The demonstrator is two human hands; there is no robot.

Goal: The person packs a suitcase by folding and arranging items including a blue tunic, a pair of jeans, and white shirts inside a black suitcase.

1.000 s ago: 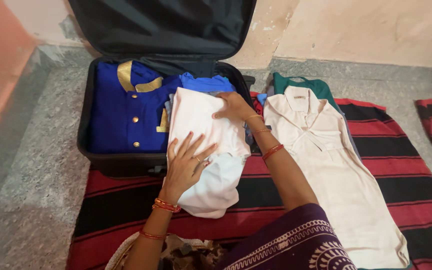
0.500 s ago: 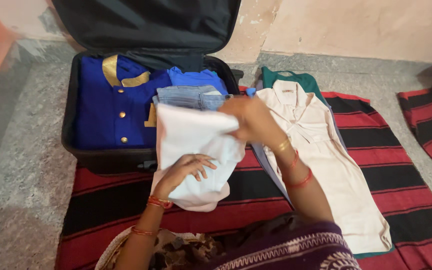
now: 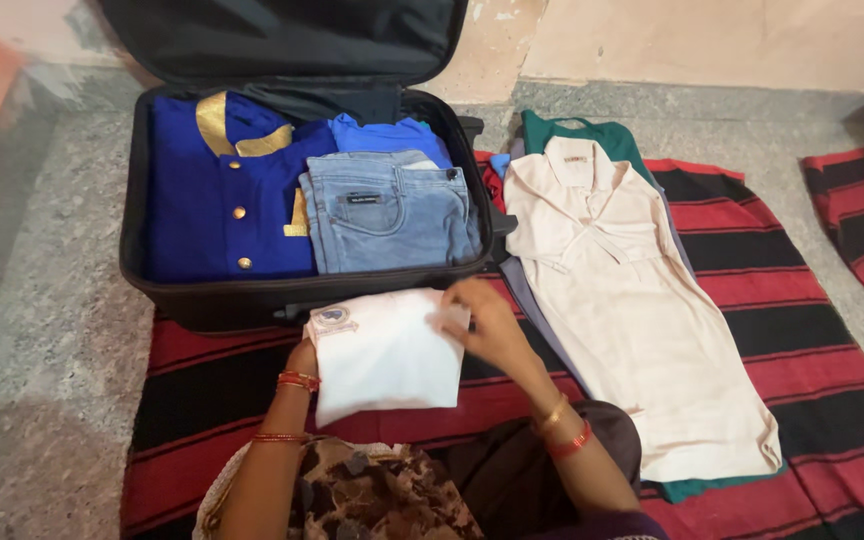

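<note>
1. We hold a folded white cloth garment [image 3: 384, 352] in front of us, just below the near wall of the open black fabric suitcase [image 3: 214, 304].
2. Our left hand [image 3: 302, 352] is mostly hidden behind the garment's left edge; it grips that edge, but we cannot tell how the fingers lie.
3. Our right hand [image 3: 482, 322] pinches the garment's upper right corner with the fingers closed on the cloth.
4. The garment hangs over the red and black striped woven blanket [image 3: 812, 330] spread on the grey stone floor [image 3: 32, 330].
5. Inside the suitcase, a royal blue tunic with gold collar and buttons [image 3: 217, 195] lies on the left, and folded light blue denim jeans [image 3: 392, 210] lie on the right, over a bright blue garment [image 3: 387, 135].
6. To the right of the suitcase, a cream collared shirt [image 3: 632, 300] lies flat on the blanket, on top of a dark green garment [image 3: 592, 135].
</note>
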